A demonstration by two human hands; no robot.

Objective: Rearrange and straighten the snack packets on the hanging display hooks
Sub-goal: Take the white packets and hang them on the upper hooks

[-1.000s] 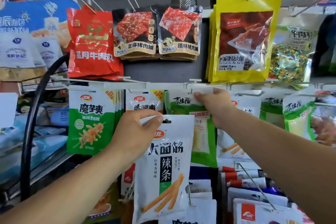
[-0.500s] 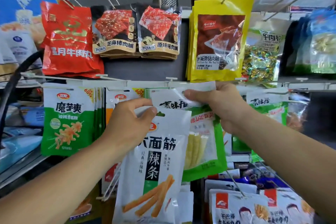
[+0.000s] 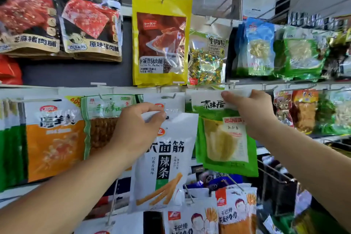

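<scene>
Pinching the white packet (image 3: 167,167) at six o'clock, the left hand (image 3: 136,127) dangles it; the right hand (image 3: 252,110) grips the green packet (image 3: 226,142) at three o'clock. Held only by their top edges, either might slip and fall.

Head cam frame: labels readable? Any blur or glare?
Head view: print is sharp at centre, on the white packet pinched by the left hand and the green packet pinched by the right hand; the orange packet at left is smeared; the yellow pouch shows glare on its clear window; lighting is even.
</scene>
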